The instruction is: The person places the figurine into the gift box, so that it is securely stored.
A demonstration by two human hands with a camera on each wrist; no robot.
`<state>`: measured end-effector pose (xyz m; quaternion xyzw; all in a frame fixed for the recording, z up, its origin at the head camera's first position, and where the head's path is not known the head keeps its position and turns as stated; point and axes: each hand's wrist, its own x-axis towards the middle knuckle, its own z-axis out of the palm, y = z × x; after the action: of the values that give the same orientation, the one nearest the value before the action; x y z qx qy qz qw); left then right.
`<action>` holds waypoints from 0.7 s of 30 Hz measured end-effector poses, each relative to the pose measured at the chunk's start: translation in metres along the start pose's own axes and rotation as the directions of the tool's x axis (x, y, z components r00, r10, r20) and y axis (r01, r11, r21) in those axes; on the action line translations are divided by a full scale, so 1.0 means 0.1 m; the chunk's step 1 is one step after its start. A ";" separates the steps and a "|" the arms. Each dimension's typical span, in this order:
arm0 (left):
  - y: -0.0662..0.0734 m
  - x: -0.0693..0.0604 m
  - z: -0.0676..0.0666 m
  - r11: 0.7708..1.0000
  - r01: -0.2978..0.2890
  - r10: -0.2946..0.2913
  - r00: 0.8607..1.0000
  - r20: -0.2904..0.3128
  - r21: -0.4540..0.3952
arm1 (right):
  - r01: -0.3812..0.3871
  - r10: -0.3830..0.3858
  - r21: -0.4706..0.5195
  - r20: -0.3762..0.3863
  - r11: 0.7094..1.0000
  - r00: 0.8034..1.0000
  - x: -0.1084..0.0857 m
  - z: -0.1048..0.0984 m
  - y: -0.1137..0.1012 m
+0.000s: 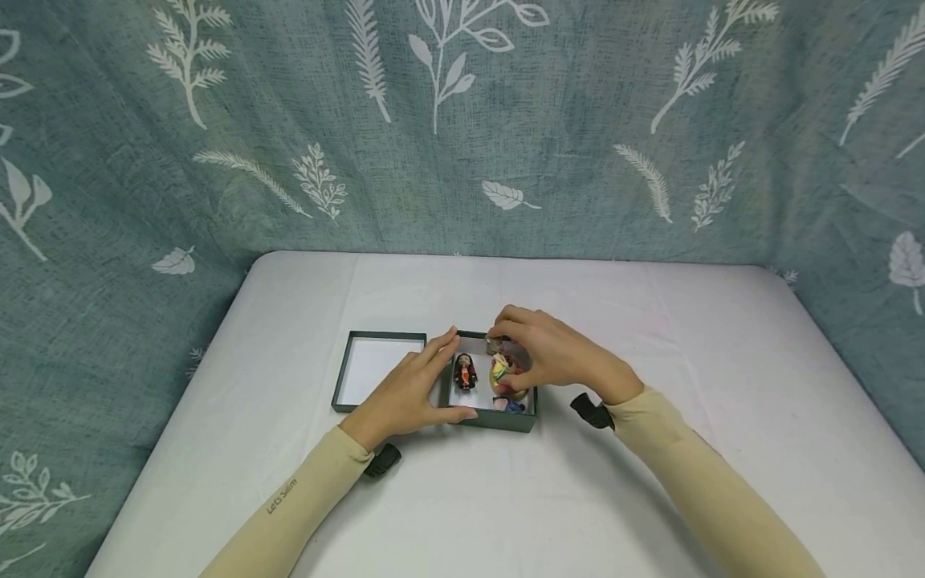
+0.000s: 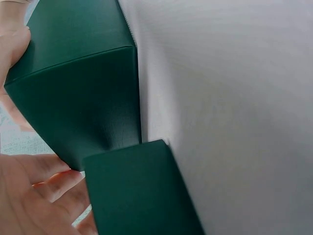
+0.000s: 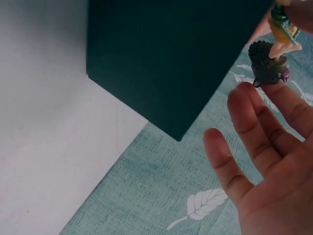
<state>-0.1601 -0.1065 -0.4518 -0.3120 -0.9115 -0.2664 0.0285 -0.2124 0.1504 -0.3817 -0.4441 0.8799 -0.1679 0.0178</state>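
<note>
In the head view, my left hand (image 1: 412, 389) grips the left end of a dark green box (image 1: 499, 419), thumb at the front rim and fingers at the back. In the left wrist view its fingers (image 2: 73, 196) touch a corner of the box. My right hand (image 1: 545, 345) reaches over the box's right side. It pinches a figurine in yellow and green (image 3: 283, 29) on a dark, spiky animal with a pink snout, between thumb and index finger. In the box lie a black-and-red figurine (image 1: 466, 373) and a blue one (image 1: 511, 405); the right hand partly hides other figurines.
A shallow dark green lid (image 1: 345, 373) with a white inside lies just left of the box. White cloth (image 1: 650, 498) covers the table, and a leaf-patterned teal curtain (image 1: 564, 160) hangs behind. A dark wrist device (image 1: 592, 411) hangs under the right sleeve.
</note>
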 end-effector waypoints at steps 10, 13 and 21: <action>0.00 0.00 -0.01 1.000 -0.001 0.001 1.000 0.001 0.004 | 0.049 -0.049 -0.025 0.000 0.998 0.999 0.07 0.10 0.01; 0.01 0.01 -0.01 1.000 -0.002 0.002 1.000 0.000 0.002 | 0.052 -0.052 -0.019 0.014 0.998 0.999 0.10 0.13 0.00; 0.01 0.00 -0.01 1.000 0.011 -0.011 1.000 0.013 -0.008 | 0.060 -0.059 -0.018 0.051 0.998 0.997 0.14 0.21 -0.05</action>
<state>-0.1599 -0.1059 -0.4506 -0.3087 -0.9123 -0.2682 0.0199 -0.2134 0.1310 -0.3980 -0.4743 0.8672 -0.1485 0.0304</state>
